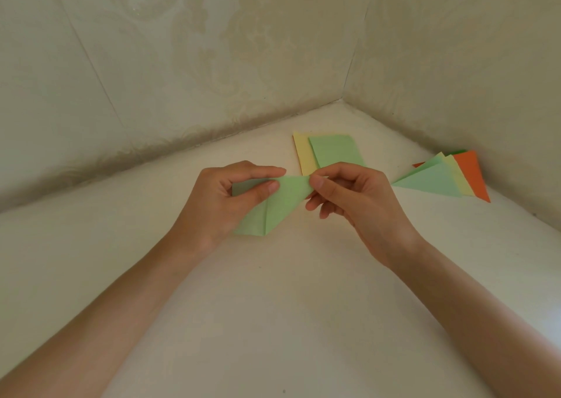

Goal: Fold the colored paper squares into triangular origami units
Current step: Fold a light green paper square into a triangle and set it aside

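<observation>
A light green paper (280, 206), partly folded with a crease running down its middle, is held just above the cream table. My left hand (224, 203) pinches its upper left part between thumb and forefinger. My right hand (352, 198) pinches its upper right corner. Behind my hands lie unfolded sheets: a green paper square (334, 150) on top of a yellow one (302, 154). At the right lies a pile of folded triangles (437, 179), green on top, then yellow, with an orange triangle (472, 173) at the back.
The cream table (273, 291) sits in a corner, with patterned walls (212, 63) behind and to the right. The folded pile lies close to the right wall.
</observation>
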Demonstrator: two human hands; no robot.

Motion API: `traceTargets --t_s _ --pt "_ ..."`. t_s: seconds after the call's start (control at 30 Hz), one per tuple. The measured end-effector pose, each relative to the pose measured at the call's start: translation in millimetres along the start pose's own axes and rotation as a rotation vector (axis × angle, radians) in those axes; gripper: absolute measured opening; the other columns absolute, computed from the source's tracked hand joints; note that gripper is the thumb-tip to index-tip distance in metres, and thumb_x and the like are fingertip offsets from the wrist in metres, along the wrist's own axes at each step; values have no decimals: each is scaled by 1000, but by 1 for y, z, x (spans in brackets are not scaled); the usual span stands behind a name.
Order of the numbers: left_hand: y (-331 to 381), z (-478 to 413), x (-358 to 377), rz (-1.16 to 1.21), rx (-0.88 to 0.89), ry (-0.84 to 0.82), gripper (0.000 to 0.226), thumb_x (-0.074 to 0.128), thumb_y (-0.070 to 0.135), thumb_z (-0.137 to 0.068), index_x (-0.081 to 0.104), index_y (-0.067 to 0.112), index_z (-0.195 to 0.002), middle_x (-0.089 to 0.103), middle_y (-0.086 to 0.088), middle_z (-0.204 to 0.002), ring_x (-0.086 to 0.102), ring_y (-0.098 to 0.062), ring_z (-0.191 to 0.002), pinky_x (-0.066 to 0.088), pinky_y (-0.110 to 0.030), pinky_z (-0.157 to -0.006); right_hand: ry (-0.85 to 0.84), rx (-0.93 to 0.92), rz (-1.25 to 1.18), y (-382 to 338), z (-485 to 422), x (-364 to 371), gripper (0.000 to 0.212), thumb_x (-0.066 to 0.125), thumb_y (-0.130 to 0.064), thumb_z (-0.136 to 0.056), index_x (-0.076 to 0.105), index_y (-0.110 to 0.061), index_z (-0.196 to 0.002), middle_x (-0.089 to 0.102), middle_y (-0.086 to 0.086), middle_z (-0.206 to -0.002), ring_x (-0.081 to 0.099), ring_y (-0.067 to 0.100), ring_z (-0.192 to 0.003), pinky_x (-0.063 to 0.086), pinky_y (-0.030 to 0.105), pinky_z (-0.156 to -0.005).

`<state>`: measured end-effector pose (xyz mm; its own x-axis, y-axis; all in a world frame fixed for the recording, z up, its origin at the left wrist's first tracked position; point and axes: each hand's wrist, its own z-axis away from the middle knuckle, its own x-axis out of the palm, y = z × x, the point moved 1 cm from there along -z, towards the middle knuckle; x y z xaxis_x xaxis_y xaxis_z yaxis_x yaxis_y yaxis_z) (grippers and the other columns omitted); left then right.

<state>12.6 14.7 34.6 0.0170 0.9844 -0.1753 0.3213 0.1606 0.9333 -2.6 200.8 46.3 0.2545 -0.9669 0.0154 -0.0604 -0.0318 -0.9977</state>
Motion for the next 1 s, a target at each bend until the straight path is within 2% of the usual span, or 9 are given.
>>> traceTargets --t_s 0.13,0.4,0.5,0.57,0.63,0.73,0.83,0.9,1.0 --pt "0 -1 0 5 -4 1 16 67 13 -80 73 21 -92 69 -1 -87 61 -11 -86 43 -22 -78 20 -4 35 0 0 0 9 58 -2 -88 66 -4 -83 67 0 -62 63 12 -58 49 21 -54" --pt "-4 -2 1 -44 -35 4 20 69 7 -81 73 26 -87 70 16 -81 62 0 -82 43 -15 -76 53 19 94 3 -2 -3 13 60 -3 -88 69 -5 -78 69 3 -64 63 12 -56 48 20 -51" --pt "-10 -2 1 -103 -152 12 21 72 10 -80 74 30 -79 72 15 -83 64 -5 -84 47 -28 -82 43 56 315 8 -3 -4 15 64 -10 -87 69 -8 -73 69 -2 -62 58 2 -54 40 16 -50" --pt "-12 -1 2 -237 -206 -8 19 74 15 -80 72 33 -75 70 19 -80 62 -2 -81 44 -26 -77 22 65 576 14 -5 -5 17 66 -17 -86 68 -13 -69 63 -9 -58 49 -3 -53 33 10 -51" --pt "-12 1 5 -399 -209 -31 13 72 21 -80 70 33 -74 68 20 -76 58 2 -80 41 -24 -73 3 36 780 17 -6 -4 17 66 -22 -86 65 -17 -70 55 -12 -62 47 -1 -63 33 13 -56" --pt "-10 4 10 -675 -149 -83 9 69 28 -82 64 32 -76 60 19 -80 49 -4 -83 39 -27 -73 -1 -13 986 20 -7 -1 11 62 -28 -88 60 -22 -78 53 -3 -85 41 16 -93 28 23 -72" --pt "-13 3 8 -556 -170 -139 14 68 22 -83 61 33 -79 59 14 -79 50 1 -75 39 -22 -69 24 -40 1039 23 -8 0 12 62 -30 -88 61 -18 -87 49 -1 -94 38 21 -100 30 26 -84" --pt "-14 3 7 -540 -143 -205 17 65 20 -87 60 36 -86 58 12 -83 49 2 -79 38 -19 -73 32 -38 1041 24 -8 0 13 62 -31 -88 60 -18 -88 47 -4 -93 38 20 -100 30 27 -84" --pt "-17 2 7 -630 -69 -269 18 59 20 -92 68 35 -97 54 10 -88 48 -10 -91 38 -30 -85 29 -17 1016 25 -11 0 15 63 -30 -88 55 -20 -80 44 -8 -84 39 19 -98 31 28 -82"
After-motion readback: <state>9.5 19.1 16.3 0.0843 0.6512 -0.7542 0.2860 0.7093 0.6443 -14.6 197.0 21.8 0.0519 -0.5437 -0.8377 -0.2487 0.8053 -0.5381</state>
